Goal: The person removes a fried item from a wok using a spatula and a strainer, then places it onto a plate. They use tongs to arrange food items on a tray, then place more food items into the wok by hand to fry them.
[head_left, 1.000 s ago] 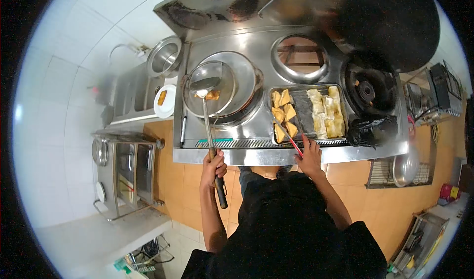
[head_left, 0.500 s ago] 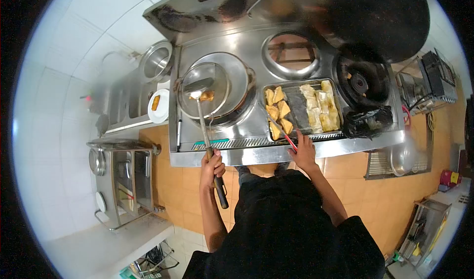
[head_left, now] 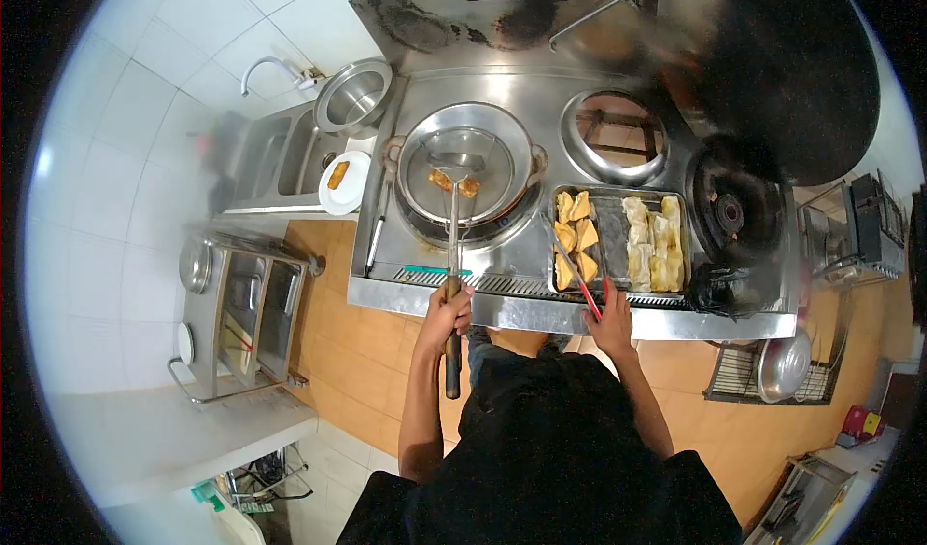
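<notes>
My left hand is wrapped round the dark handle of a long wok spatula. The spatula's metal blade lies over a round mesh strainer in the wok. Golden-brown fried pieces rest in the strainer beside the blade. In my right hand are red-handled tongs, closed in my fingers at the front edge of the stove. Their metal arms reach over the metal tray, along the yellow triangular pastries. Pale wrapped rolls fill the tray's right side.
A white plate with one fried roll stands by the sink at left, near a steel bowl. Right of the tray are a black plastic bag and a burner. A large black wok leans at upper right.
The view has shifted, so stove and wok appear farther right and lower. Both hands keep their tools; the spatula blade still lies over the strainer, its handle now more upright in view.
</notes>
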A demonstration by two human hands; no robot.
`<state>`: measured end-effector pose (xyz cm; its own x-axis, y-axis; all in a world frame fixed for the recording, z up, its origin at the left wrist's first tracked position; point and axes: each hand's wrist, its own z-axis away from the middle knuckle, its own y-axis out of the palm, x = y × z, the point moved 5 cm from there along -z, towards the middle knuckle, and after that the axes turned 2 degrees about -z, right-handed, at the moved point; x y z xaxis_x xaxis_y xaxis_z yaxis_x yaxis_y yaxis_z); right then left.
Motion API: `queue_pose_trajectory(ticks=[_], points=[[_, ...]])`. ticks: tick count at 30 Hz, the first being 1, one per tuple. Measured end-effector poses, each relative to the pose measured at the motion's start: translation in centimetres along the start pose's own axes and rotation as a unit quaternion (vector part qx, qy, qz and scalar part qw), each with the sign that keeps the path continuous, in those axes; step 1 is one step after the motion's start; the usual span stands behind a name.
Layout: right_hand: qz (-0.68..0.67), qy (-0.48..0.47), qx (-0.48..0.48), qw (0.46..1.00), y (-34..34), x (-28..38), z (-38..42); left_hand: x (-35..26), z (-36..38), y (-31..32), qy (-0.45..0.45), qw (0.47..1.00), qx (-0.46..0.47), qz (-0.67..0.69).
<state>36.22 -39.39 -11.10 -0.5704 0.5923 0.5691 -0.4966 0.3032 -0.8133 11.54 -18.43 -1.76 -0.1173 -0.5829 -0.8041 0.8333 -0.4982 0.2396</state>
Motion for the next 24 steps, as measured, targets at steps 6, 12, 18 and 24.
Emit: queue_pose_trajectory(ticks=[6,12,18,24], points=[[-0.04,-0.023,-0.008,0.999,-0.3,-0.3,0.1,-0.7,0.4,0.5,0.018,1.0,0.004,-0.005],[-0.063,-0.034,-0.019,0.997,-0.7,-0.2,0.2,-1.5,-1.7,-0.7,-0.005,1.0,-0.003,0.014],[-0.058,-0.012,-0.021,0.998,-0.5,-0.4,0.2,0.1,-1.9,-0.4,-0.053,0.998,0.004,0.015],[-0.089,-0.001,-0.024,0.996,-0.8,-0.4,0.6,-0.1,-1.6,-0.5,-0.035,0.999,0.005,0.026]])
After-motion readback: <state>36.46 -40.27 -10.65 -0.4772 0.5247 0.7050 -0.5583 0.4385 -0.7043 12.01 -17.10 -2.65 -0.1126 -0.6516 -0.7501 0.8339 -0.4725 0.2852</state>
